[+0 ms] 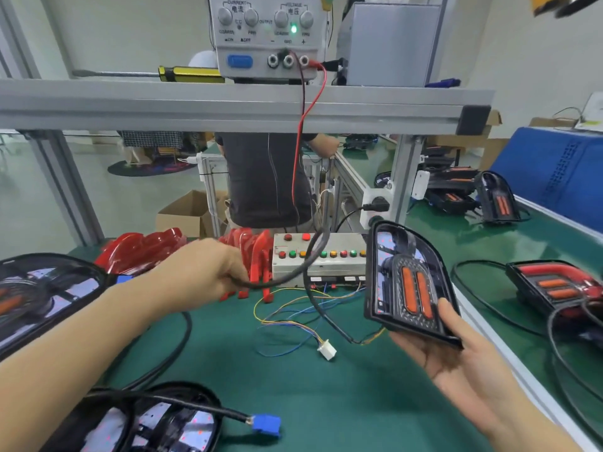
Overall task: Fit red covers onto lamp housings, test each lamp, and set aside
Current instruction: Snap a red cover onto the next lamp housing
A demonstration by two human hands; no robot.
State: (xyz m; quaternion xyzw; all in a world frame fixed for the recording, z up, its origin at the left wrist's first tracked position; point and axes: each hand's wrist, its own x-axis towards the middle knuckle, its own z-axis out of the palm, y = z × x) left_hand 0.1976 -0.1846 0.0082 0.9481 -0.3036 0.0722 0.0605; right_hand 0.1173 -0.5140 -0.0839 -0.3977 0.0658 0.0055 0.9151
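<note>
So my right hand [456, 350] is holding a black lamp housing with two orange reflector strips [409, 282] up off the green table mat [342, 402], palm underneath, thumb over its lower edge, fingers curled around the bottom. My left hand [202, 272] is out in front, fingers closed around the housing's thick black cable [293, 272], which loops up in front of the white test box with red, green and amber buttons [321, 256]. The stack of glossy red plastic covers [248, 252] sits just behind my left hand, next to that box. A white connector on thin coloured wires [327, 350] lies on the mat between my hands. More housings sit at the left edge [39, 295] and bottom left [146, 422], one with a blue plug [266, 425]. A lamp with its red cover fitted [561, 285] is off to the right.
</note>
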